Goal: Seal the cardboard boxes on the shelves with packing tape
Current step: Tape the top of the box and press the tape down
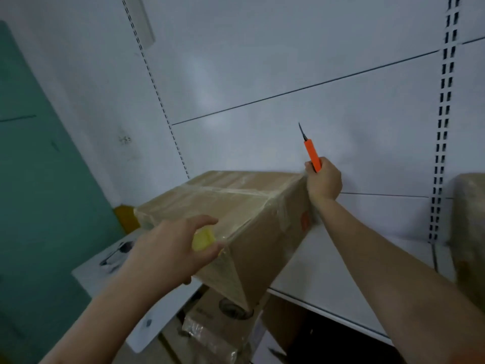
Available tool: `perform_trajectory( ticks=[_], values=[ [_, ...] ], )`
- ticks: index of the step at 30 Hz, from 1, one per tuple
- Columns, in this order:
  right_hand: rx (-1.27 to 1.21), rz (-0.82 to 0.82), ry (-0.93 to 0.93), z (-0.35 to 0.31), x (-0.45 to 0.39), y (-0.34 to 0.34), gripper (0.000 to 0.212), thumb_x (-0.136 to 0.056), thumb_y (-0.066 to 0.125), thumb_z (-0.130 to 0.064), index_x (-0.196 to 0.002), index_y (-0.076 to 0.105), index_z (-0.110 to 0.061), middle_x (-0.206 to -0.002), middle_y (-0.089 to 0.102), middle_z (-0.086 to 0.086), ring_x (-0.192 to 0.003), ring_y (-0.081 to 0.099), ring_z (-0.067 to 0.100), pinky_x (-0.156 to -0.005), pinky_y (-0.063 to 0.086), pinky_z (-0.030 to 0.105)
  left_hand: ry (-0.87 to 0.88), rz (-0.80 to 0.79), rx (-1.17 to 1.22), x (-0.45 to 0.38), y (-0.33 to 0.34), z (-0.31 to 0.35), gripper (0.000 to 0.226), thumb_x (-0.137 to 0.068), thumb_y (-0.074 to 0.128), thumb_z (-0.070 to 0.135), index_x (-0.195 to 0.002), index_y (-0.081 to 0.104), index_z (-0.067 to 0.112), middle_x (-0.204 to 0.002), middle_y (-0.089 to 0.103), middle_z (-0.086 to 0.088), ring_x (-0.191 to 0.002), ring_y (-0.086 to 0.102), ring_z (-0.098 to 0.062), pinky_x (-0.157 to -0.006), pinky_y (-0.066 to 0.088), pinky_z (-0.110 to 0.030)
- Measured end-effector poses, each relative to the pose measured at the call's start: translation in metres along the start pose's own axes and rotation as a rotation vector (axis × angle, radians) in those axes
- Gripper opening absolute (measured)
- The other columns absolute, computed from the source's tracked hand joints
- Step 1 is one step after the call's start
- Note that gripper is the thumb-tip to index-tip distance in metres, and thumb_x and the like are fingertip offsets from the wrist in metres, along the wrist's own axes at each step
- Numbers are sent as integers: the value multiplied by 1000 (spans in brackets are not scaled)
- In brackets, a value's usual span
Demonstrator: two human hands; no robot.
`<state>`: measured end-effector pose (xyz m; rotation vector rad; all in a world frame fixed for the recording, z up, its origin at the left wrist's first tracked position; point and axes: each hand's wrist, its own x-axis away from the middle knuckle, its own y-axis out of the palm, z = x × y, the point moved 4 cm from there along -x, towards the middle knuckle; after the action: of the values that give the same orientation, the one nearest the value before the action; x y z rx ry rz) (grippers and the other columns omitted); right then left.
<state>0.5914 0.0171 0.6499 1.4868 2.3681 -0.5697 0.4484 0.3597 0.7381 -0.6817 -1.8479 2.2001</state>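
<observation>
Cardboard box [236, 219] sits at the centre of the frame on a white shelf [328, 271], its top and sides already crossed with clear packing tape [231, 191]. The left hand [175, 248], lower left of centre, curls around a yellow tape roll [203, 240] and holds it against the box's near corner. The right hand [324, 179], right of centre, is clenched around an orange utility knife [312, 155] at the box's far right corner, blade pointing up toward the white back panel [288, 61]. Another box [469, 232] shows at the right edge, and more boxes [223, 329] lie below the shelf.
</observation>
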Motion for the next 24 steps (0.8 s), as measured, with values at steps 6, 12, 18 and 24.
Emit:
perform_trajectory(
  ticks=[6,12,18,24],
  values=[
    [11,27,94,27,0,27,24,-97,56,-37,-92,62,-14,-90,66,10,-85,60,33,-68,35,32,-107,1,-249,-12,16,6,52,-94,42,67,-143,39,50,-59,48,11,-51,63,6,-64,46,-19],
    [-35,52,102,27,-7,31,24,-97,56,-35,-91,63,-13,-85,61,6,-75,50,23,-66,30,29,-214,-40,-142,-18,51,-16,55,-91,41,74,-142,42,53,-87,72,5,-79,71,-8,-83,57,-29],
    [131,18,5,31,-16,44,22,-98,56,-35,-97,62,-15,-96,67,11,-88,63,35,-67,35,32,-238,11,-154,-21,67,-13,59,-91,36,75,-146,35,52,-88,72,5,-71,71,-8,-73,61,-32],
    [291,-47,-104,24,-22,42,29,-97,56,-39,-103,55,-11,-103,64,13,-91,63,37,-67,40,38,-218,57,-163,-25,76,-9,47,-94,41,66,-134,35,42,-85,59,9,-68,71,-13,-75,59,-35]
  ],
)
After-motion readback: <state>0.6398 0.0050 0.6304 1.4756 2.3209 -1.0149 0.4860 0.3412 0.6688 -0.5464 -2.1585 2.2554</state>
